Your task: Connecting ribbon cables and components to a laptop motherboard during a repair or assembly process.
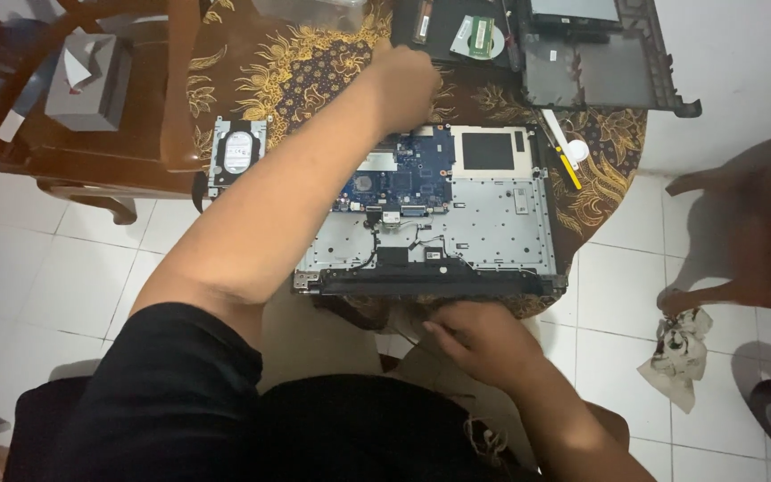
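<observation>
- Over the far edge of the opened laptop base (pixel 430 214), our left hand (pixel 408 85) is curled on something we cannot make out.
- Our right hand (pixel 479 335) rests loosely closed at the near hinge edge, holding nothing.
- One laptop base lies on the desk (pixel 314 62), long axis left-right, between both hands.
- One hard drive (pixel 237 153) sits further left.

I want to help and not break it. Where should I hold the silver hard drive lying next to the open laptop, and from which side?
Best to hold the hard drive by its two long metal side edges, coming down from above. It lies flat on the patterned tablecloth, label up, with those edges free. The left hand and the open laptop sit to its right, so its near end is probably the easiest way in.
</observation>
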